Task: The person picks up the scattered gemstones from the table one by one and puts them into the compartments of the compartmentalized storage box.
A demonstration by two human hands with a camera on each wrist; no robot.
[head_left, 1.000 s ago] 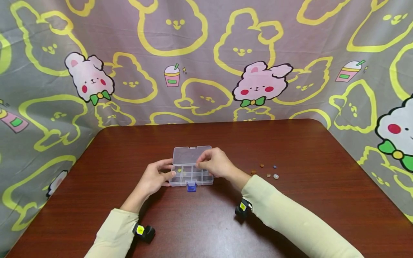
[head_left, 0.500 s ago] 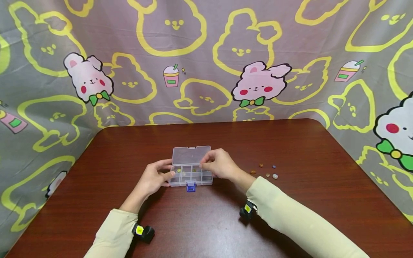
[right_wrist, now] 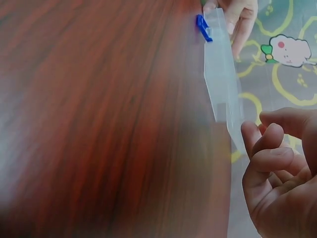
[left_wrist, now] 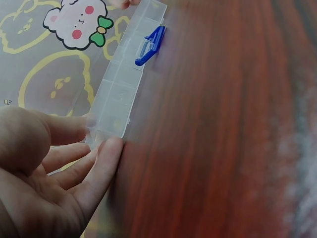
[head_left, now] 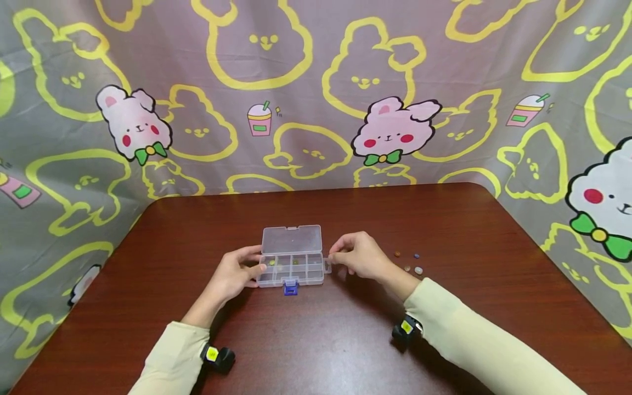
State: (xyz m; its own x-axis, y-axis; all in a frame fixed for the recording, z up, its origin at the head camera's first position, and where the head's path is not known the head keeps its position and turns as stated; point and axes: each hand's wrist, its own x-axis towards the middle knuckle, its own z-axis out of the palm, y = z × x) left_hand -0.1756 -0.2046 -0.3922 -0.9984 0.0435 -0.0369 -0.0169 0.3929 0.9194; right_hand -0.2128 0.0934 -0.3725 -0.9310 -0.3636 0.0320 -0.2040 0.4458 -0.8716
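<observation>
A clear plastic compartment box (head_left: pixel 315 274) stands on the table with its lid (head_left: pixel 291 240) raised at the back and a blue latch (head_left: pixel 291 288) hanging in front. My left hand (head_left: pixel 229 274) grips its left end, thumb at the front and fingers behind, as the left wrist view shows. Small yellow-green stones (head_left: pixel 272 263) lie in its back compartments. Just off the right end is my right hand (head_left: pixel 362 255), fingers loosely bent, with nothing visible between the fingertips (right_wrist: pixel 270 116).
Right of my right hand, several small stones lie on the brown table (head_left: pixel 316 340): an amber stone (head_left: pixel 397 254), a blue stone (head_left: pixel 417 256) and a white stone (head_left: pixel 418 270) among them. A curtain (head_left: pixel 296 99) with rabbit prints hangs behind the table.
My right hand has moved right, from over the box to beyond its right end. A yellow-green stone now shows in a back compartment where that hand was. My left hand keeps its grip.
</observation>
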